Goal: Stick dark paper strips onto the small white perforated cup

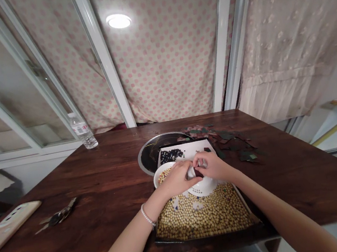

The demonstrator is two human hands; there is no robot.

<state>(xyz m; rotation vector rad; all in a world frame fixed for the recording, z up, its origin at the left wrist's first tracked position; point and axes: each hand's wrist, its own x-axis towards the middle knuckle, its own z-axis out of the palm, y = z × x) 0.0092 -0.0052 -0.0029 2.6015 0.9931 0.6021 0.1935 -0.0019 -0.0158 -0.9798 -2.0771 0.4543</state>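
My left hand (pixel 179 177) and my right hand (pixel 215 165) meet above a white bowl (pixel 202 188) in the box. Between their fingertips is a small dark reddish-brown piece (pixel 198 173), partly covered by the fingers; its kind is unclear. Both hands have their fingers closed around it. Left of it, a second white bowl (pixel 156 178) contains small multicoloured bits and is partly behind my left hand. A shallow, black-edged box (pixel 222 142) surrounds the bowls. Pale yellow round beans or beads (pixel 203 221) fill its near part, and dark ones (pixel 172 155) lie at its far left.
Dark green and reddish scraps (pixel 226 136) are scattered behind and right of the box. A round dark plate (pixel 147 151) lies under its far left edge. The wooden table (pixel 101 183) also carries a water bottle (pixel 82 131), keys (pixel 59 215) and a phone (pixel 10 225).
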